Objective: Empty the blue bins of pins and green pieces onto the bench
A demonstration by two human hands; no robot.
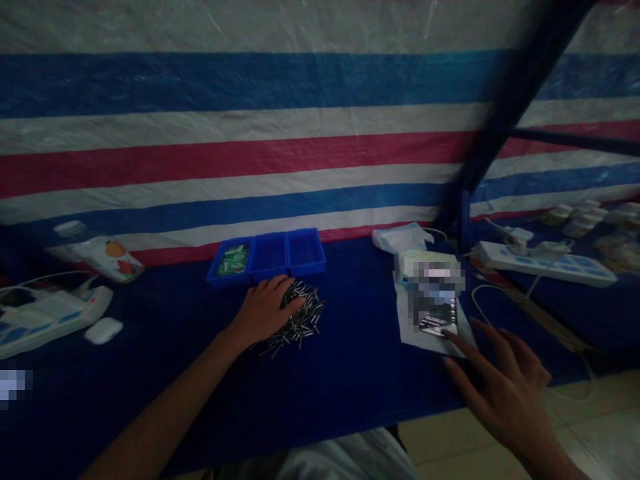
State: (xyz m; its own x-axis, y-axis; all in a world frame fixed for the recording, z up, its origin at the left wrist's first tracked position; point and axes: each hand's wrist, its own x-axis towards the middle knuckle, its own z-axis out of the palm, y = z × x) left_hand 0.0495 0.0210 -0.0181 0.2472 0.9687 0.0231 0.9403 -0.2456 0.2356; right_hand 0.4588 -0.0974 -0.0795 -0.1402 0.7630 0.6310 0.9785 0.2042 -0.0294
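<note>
My left hand (265,310) lies palm down on the left part of a pile of small metal pins (306,313), its fingers spread. Behind the pile stand three joined blue bins (270,257); the left one holds small green and white pieces (233,260). My right hand (505,387) is open, a fingertip at the lower edge of a phone-like device (438,317) with a partly blurred screen. The device rests on a white sheet (407,330), against a pale packet (430,259).
A power strip (55,313), a white case (103,330) and a bottle (103,253) are at the left. Another power strip (547,263) with cables and several small bottles (585,217) are at the right. A striped sheet (250,160) hangs behind the blue table (340,380).
</note>
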